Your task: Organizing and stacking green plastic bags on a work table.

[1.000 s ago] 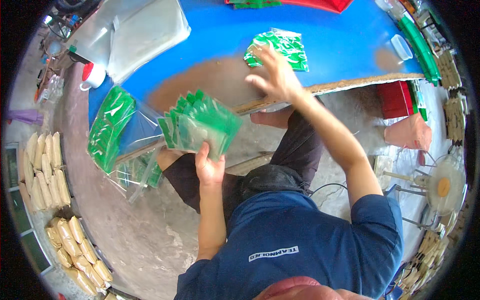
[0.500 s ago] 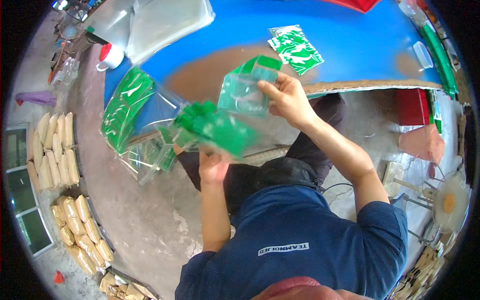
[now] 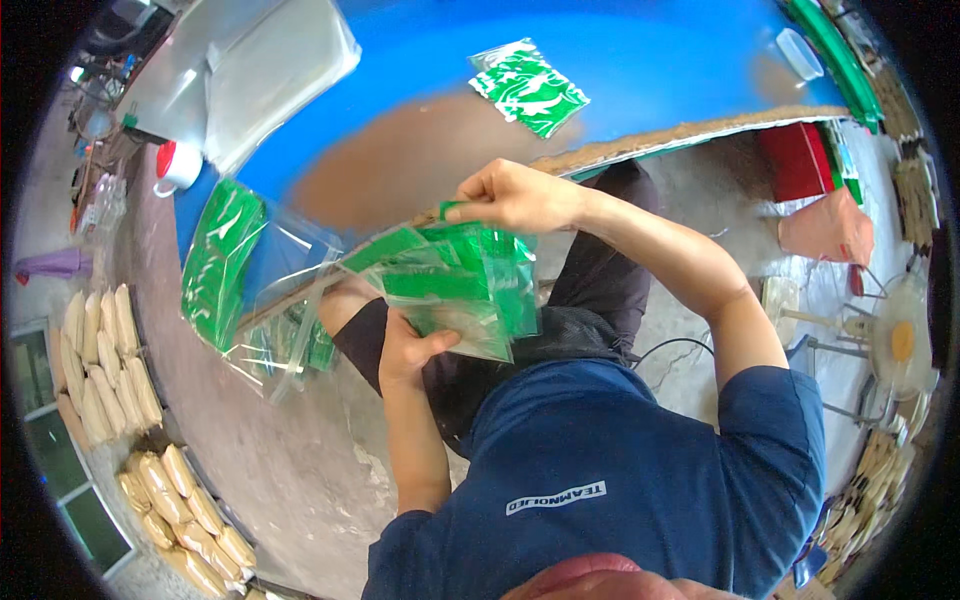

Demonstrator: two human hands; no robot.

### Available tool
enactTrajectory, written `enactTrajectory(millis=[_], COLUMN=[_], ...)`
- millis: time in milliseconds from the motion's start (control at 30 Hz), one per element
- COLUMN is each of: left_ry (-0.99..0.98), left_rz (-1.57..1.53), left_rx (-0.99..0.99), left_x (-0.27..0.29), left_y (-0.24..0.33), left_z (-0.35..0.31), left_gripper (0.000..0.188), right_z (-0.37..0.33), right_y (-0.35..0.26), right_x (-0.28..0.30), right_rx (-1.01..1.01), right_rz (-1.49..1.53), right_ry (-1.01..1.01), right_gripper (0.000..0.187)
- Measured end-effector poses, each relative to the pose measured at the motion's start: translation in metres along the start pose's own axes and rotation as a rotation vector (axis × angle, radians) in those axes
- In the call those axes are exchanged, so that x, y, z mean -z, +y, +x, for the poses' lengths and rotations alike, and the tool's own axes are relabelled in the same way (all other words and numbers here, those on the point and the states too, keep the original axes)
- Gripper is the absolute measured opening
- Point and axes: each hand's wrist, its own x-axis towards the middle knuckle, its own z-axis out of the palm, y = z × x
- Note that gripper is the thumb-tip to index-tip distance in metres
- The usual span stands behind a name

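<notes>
A fanned bunch of clear plastic bags with green printing (image 3: 440, 285) is held over my lap, close to the table's near edge. My left hand (image 3: 412, 350) grips its lower part, the thumb lying across the clear plastic. At the upper edge of the bunch, my right hand (image 3: 515, 196) is closed in a pinch on a small green piece, which looks like the edge of one bag. How far that bag is separated from the others I cannot tell. A green and white pile of bags (image 3: 532, 90) lies on the blue table (image 3: 420, 50) beyond my right hand.
More green-printed bags (image 3: 222, 265) hang over the table's left corner. A white mug with a red lid (image 3: 177, 166) and clear plastic sheets (image 3: 275, 75) are behind them. A fan (image 3: 900, 335) stands at right; brown paper packages (image 3: 185, 500) are stacked on the left floor.
My right hand has come down and left, from holding a single bag out to pinching at the bunch. The bunch in my left hand is steadier and more fanned. The view has shifted.
</notes>
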Motion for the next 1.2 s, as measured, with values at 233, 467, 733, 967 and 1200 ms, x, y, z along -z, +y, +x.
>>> enactTrajectory(millis=[233,467,733,967,1200], left_ry=[0.159,-0.050,0.137,0.062,0.275], left_rz=[-0.421,-0.879,-0.906,-1.002,-0.916], left_rx=[-0.064,-0.053,-0.074,-0.117,-0.021], left_x=[0.003,0.028,0.007,0.005,-0.012], left_y=[-0.036,-0.073,-0.069,-0.067,-0.066], left_z=[0.001,-0.005,0.018,0.010,0.042], left_gripper=[0.080,0.071,0.046,0.048,0.048], right_z=[-0.014,-0.035,-0.016,0.021,0.025], right_y=[0.072,0.083,0.028,0.066,0.045], right_x=[0.029,-0.009,-0.026,0.060,0.006], right_rx=[0.173,0.384,0.003,0.172,0.230], right_rz=[-1.109,-0.570,0.023,-1.195,-0.604], right_ry=[0.847,0.664,0.445,0.460,0.302], right_gripper=[0.065,0.040,0.032,0.040,0.028])
